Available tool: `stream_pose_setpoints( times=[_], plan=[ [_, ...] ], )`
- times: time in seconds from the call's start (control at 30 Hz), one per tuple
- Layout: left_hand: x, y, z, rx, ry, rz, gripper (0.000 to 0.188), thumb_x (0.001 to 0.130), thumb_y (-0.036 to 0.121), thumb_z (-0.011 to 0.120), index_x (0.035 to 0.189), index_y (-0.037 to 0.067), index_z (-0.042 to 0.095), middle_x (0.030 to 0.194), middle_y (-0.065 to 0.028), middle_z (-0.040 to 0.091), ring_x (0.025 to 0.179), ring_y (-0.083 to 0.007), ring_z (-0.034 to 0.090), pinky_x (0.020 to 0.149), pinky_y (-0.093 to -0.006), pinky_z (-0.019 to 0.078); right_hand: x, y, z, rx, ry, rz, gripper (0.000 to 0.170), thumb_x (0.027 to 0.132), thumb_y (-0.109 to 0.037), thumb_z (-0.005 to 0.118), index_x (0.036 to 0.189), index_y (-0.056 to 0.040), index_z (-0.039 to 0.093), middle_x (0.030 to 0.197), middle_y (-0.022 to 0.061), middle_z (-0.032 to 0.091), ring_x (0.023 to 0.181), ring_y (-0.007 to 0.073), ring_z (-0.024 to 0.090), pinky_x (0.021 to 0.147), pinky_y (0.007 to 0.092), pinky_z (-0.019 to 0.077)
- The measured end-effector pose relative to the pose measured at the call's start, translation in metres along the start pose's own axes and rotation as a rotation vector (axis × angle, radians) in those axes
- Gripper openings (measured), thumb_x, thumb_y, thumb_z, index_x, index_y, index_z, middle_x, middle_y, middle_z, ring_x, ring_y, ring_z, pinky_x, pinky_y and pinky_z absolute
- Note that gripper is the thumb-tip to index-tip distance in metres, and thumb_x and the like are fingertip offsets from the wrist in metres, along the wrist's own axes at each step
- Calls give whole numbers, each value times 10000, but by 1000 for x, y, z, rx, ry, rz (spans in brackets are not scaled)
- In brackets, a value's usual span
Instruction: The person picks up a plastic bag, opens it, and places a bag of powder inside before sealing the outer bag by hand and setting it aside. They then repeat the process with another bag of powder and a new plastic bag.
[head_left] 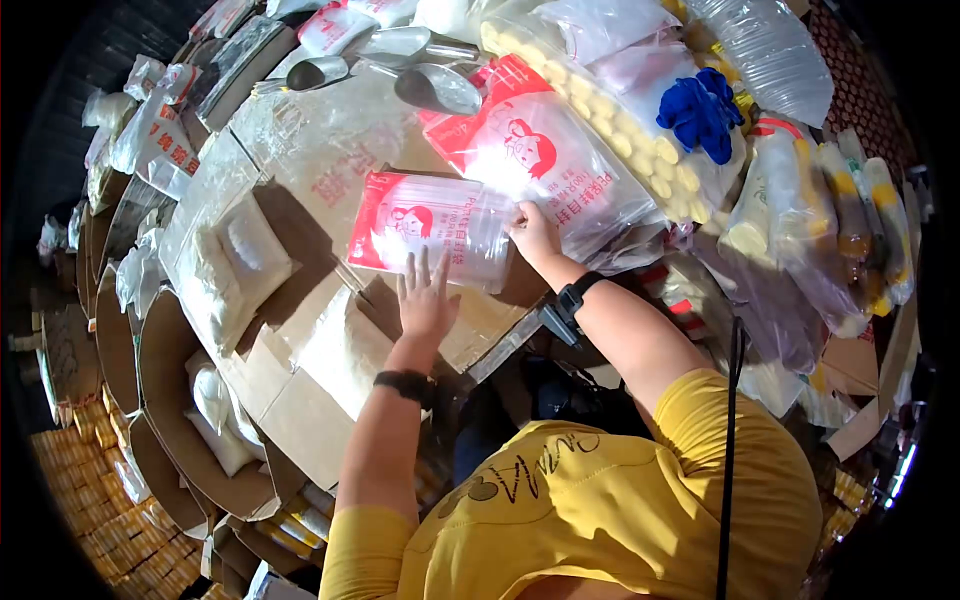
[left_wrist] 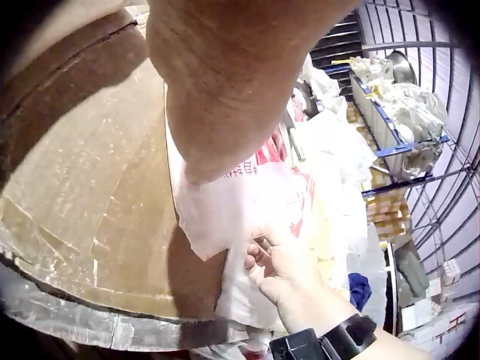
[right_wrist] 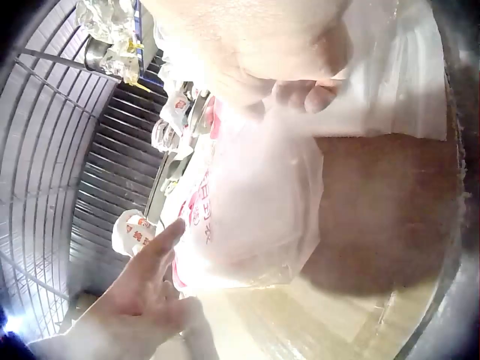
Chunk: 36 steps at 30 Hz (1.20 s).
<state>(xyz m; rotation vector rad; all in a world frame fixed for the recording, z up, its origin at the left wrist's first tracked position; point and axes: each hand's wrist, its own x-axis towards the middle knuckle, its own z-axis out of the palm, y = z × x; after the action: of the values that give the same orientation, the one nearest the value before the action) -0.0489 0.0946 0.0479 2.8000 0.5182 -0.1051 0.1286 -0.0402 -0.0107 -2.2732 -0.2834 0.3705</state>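
Note:
A clear plastic zip-lock bag [head_left: 475, 240] with a red band and a printed girl's face lies on the cardboard tabletop. My right hand [head_left: 537, 235] pinches its right edge, fingers curled. At the bag's lower edge, my left hand [head_left: 428, 300] rests with its fingers straight and spread. The right wrist view shows the right hand [right_wrist: 285, 67] with bent fingertips on the film, and the left hand [right_wrist: 146, 300] beside the printed side. A larger clear bag [head_left: 560, 150] with the same red print lies just behind the small one.
Metal scoops [head_left: 437, 88] lie at the back. White powder-filled bags [head_left: 240, 255] sit on the left, near open cardboard boxes [head_left: 190, 400]. To the right are a long bag of pale round pieces [head_left: 640, 150], blue gloves [head_left: 700, 112] and tall plastic packs [head_left: 815, 230].

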Motion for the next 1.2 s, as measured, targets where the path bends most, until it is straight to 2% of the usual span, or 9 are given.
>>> stream_pose_setpoints(
  times=[0.1,0.23,0.63,0.73,0.8,0.93,0.97,1.07,1.2],
  plan=[
    [9,-3,8,23,-152,-104,848,690,288,692,1387,233,211,1443,-105,186,1330,-279,178,1035,-447,244,-1,-5,0,-62,-32,-6,318,709,-244,661,960,-84,549,864,108,634,814,289,607,686,380,472],
    [12,-16,18,10,-64,-23,875,683,258,699,1388,123,198,1445,-95,184,1329,-255,190,1034,-392,265,-1,-12,5,-20,15,4,276,715,-253,646,895,-58,573,817,118,638,787,300,611,686,377,469],
    [10,-21,19,56,-125,-21,792,731,208,641,1382,86,206,1448,-92,176,1329,-249,185,1052,-362,243,-6,-4,-11,278,0,-57,205,760,-204,622,777,-6,571,710,132,611,626,248,591,587,332,471],
    [8,-25,20,-19,-83,6,826,703,185,669,1372,49,204,1436,-141,180,1321,-291,186,1068,-346,224,-21,18,-45,934,-118,395,133,803,-113,594,834,8,550,682,96,579,585,175,563,512,268,454],
    [6,-26,21,-7,-93,15,838,699,183,672,1375,51,195,1436,-140,177,1319,-294,189,1070,-352,221,-32,22,-62,935,-129,447,102,825,-61,571,875,17,528,692,64,560,589,127,553,475,211,428],
    [8,-24,19,-1,-108,-6,845,706,188,669,1380,56,178,1441,-132,167,1323,-289,179,1071,-355,216,-23,43,-40,414,-135,100,117,801,-74,606,879,-19,539,699,35,572,575,113,547,505,245,453],
    [8,-24,20,5,-115,-10,842,709,189,666,1381,57,177,1442,-129,167,1324,-286,176,1071,-354,216,-19,47,-34,579,-243,115,194,767,-80,630,924,-29,529,729,37,581,620,156,567,558,277,470],
    [9,-22,18,17,-135,-20,836,716,195,661,1382,58,174,1445,-120,163,1327,-277,169,1072,-350,215,-18,13,-32,68,-58,-194,272,738,-86,644,971,-39,512,814,61,577,737,209,575,648,307,471],
    [10,-20,16,27,-163,-39,829,724,202,654,1382,53,172,1448,-122,153,1330,-272,163,1074,-342,207,-15,-5,-27,-165,24,-460,284,711,-98,641,969,-83,525,968,97,546,912,301,537,758,367,448]
  ],
)
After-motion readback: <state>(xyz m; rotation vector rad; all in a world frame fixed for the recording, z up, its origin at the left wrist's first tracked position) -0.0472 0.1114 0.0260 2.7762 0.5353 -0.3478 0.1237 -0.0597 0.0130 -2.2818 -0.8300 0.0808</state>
